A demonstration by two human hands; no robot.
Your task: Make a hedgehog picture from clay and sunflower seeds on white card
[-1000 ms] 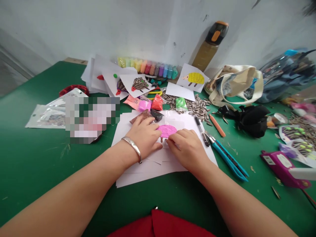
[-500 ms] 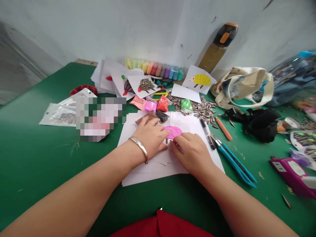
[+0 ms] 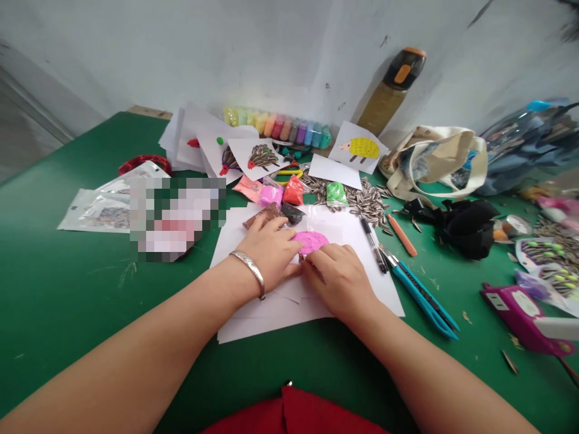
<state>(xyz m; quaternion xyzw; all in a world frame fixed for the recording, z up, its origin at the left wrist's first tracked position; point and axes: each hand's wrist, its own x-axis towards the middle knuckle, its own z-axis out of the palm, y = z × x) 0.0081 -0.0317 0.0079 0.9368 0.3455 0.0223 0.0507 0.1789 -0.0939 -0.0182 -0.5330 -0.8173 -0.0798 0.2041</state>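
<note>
A flat pink clay shape (image 3: 312,241) lies on stacked white paper (image 3: 239,322), with a small brown bit at its lower edge. My left hand (image 3: 270,250), a silver bangle at the wrist, rests flat with fingers stretched out at the shape's left side. My right hand (image 3: 339,277) is closed, its fingertips together at the shape's lower edge by the brown bit; what they hold, if anything, is hidden. A brown clay packet (image 3: 265,214) and a black clay packet (image 3: 292,213) lie just beyond my left fingers.
Beyond the paper are a green clay packet (image 3: 336,193), a red clay packet (image 3: 294,189) and sunflower seeds (image 3: 368,199). A pen (image 3: 373,244), a blue craft knife (image 3: 425,295) and an orange stick (image 3: 401,235) lie on the right. A yellow hedgehog picture (image 3: 364,148) leans near a bottle (image 3: 384,99).
My right fingertips have moved a little left along the pink shape's lower edge, towards the brown bit. My left hand keeps its place on the paper. The whole view has shifted slightly.
</note>
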